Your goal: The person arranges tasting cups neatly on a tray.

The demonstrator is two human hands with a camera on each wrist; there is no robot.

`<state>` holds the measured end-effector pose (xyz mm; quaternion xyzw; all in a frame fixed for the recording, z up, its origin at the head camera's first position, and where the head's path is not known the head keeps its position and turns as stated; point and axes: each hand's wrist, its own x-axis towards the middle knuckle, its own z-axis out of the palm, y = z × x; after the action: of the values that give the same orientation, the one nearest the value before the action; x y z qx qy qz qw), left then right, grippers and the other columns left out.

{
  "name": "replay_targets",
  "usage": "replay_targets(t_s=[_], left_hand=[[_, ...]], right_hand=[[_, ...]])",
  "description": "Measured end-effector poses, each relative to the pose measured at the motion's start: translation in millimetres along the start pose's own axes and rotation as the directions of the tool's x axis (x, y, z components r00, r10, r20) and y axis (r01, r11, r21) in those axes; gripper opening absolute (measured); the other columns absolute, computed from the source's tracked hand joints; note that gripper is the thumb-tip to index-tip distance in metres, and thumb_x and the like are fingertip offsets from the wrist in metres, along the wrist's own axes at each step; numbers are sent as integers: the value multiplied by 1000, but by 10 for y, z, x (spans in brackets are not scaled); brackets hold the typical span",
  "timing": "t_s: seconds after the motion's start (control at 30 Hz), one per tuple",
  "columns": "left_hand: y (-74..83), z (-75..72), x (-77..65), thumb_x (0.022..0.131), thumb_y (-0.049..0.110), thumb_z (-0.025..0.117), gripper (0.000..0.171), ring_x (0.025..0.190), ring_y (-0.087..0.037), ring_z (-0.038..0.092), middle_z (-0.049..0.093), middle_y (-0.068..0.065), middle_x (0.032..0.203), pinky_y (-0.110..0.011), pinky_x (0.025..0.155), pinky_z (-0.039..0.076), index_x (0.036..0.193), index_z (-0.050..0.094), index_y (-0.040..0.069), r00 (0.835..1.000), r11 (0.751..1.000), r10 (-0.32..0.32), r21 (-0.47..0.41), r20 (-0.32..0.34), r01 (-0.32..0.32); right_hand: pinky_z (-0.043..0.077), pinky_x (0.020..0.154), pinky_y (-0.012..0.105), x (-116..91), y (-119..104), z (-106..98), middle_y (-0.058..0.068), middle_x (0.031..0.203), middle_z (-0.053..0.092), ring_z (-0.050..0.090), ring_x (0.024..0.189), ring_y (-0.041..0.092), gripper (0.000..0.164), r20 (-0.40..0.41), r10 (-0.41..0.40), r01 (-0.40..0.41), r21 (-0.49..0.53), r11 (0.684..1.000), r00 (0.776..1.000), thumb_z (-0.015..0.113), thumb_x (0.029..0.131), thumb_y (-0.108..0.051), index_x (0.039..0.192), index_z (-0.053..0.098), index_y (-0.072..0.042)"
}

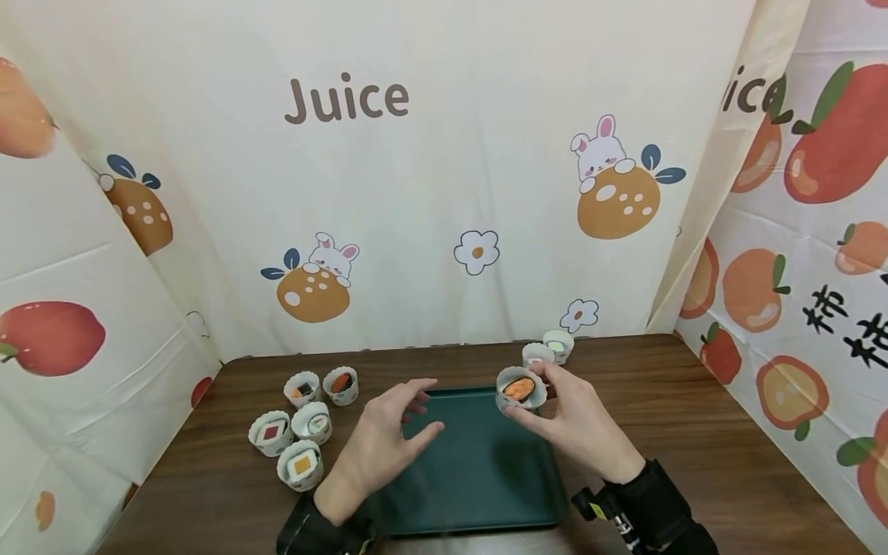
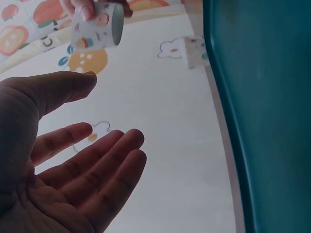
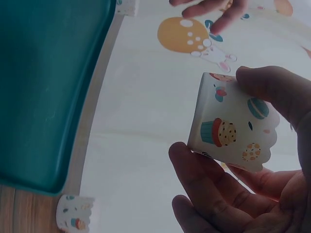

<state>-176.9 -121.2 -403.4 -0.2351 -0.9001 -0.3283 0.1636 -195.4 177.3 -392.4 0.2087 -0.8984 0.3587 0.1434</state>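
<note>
My right hand (image 1: 583, 424) pinches a scalloped paper baking cup (image 1: 509, 401) between thumb and fingers, above the back right of a dark green tray (image 1: 486, 470). Inside the cup sits an orange-topped piece of sushi (image 1: 519, 388). In the right wrist view the cup (image 3: 231, 126) shows its printed side, with a cupcake and a macaron. My left hand (image 1: 381, 443) hovers over the tray's left side, thumb and fingers spread, holding nothing. The left wrist view also shows the left hand (image 2: 73, 165) with its palm bare.
Several sushi cups (image 1: 270, 433) stand in a group left of the tray. Two more paper cups, one near (image 1: 537, 354) and one farther back (image 1: 558, 345), stand behind the right hand. A printed curtain (image 1: 416, 193) hangs along the back edge of the wooden table (image 1: 694, 462).
</note>
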Motion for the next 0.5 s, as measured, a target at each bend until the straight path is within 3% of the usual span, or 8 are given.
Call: replay_targets(t_s=[0.5], left_hand=[[87,167,-16,94,15,85,56,107,-20,75,74,-10,123,-31,88,64,145,62,9,994,980,85,-185,72,-71]], right_hand=[[57,83,26,-76,-196,164,-8,113,72,64,93,7,51,45,-68,65,65,996,997,90,89,-29,130,66,-13]])
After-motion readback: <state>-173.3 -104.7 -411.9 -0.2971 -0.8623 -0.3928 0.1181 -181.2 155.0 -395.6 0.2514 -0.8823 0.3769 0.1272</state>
